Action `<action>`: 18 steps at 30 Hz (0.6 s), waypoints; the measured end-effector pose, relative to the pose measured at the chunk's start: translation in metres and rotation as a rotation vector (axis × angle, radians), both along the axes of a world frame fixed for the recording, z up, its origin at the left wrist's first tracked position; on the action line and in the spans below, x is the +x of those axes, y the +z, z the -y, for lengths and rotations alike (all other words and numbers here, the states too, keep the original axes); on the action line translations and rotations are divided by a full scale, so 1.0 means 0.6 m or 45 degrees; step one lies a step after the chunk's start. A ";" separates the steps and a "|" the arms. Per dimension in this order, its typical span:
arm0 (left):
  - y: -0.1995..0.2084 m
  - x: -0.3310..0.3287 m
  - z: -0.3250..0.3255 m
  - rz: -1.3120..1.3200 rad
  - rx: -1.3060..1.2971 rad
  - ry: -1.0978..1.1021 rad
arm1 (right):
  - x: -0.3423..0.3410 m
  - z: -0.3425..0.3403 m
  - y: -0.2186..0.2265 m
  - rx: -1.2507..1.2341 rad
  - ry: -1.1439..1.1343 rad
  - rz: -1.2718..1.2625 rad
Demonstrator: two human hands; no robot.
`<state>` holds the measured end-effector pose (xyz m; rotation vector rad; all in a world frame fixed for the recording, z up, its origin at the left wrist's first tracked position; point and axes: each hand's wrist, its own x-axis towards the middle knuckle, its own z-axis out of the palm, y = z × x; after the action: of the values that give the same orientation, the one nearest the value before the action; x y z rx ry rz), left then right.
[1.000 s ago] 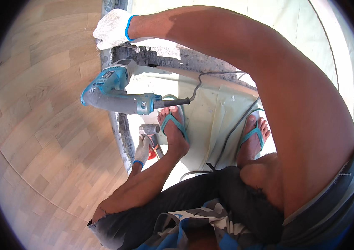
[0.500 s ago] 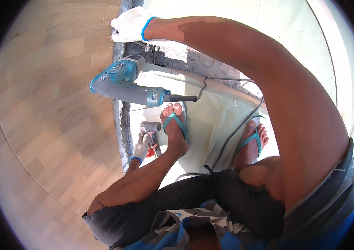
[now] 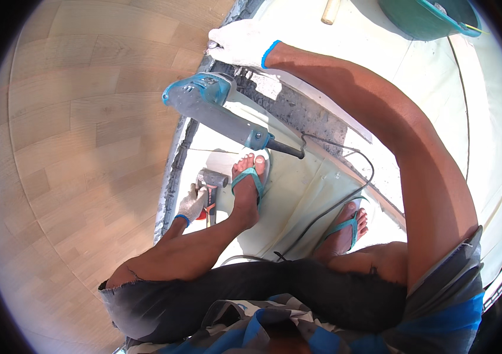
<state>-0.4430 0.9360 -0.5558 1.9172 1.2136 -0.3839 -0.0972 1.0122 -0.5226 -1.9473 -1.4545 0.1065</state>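
In a white knitted glove with a blue cuff, my right hand [image 3: 240, 44] reaches to the edge of the wood floor. Its fingers are closed around a small greyish thing that is mostly hidden. Down by my left foot, my gloved left hand [image 3: 190, 205] is closed at the handle of a hammer [image 3: 213, 178]. The hammer's blocky grey head shows above the fingers, and its handle has orange on it. Between the two hands rests a blue and grey corded power drill [image 3: 218, 112], its cord toward my feet. The drill's front end is hidden from view.
Wood flooring [image 3: 103, 147] covers the left, ending at a rough, broken edge. A strip of bare concrete [image 3: 316, 115] runs beside pale sheeting [image 3: 298, 194]. The black cord [image 3: 372, 171] loops between my sandalled feet. A green basin [image 3: 422, 23] and a wooden stick [image 3: 331, 12] stand farther off.
The view has shifted, bringing the basin and wooden stick into sight. The hammer's handle has turned a little with my left hand. My right hand stays at the floor edge.
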 end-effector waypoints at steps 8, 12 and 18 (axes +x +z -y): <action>-0.057 -0.024 -0.016 -0.122 0.348 -0.251 | 0.104 0.006 -0.046 0.297 -0.217 -0.116; -0.001 -0.007 0.002 0.154 0.010 0.117 | 0.083 0.033 -0.019 0.197 -0.220 -0.126; 0.017 0.002 0.000 0.089 0.230 -0.214 | 0.056 0.082 -0.030 0.144 -0.280 -0.265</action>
<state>-0.4417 0.9362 -0.5455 2.1779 1.0753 -0.3004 -0.0637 0.9628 -0.5408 -1.9276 -1.0832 0.1203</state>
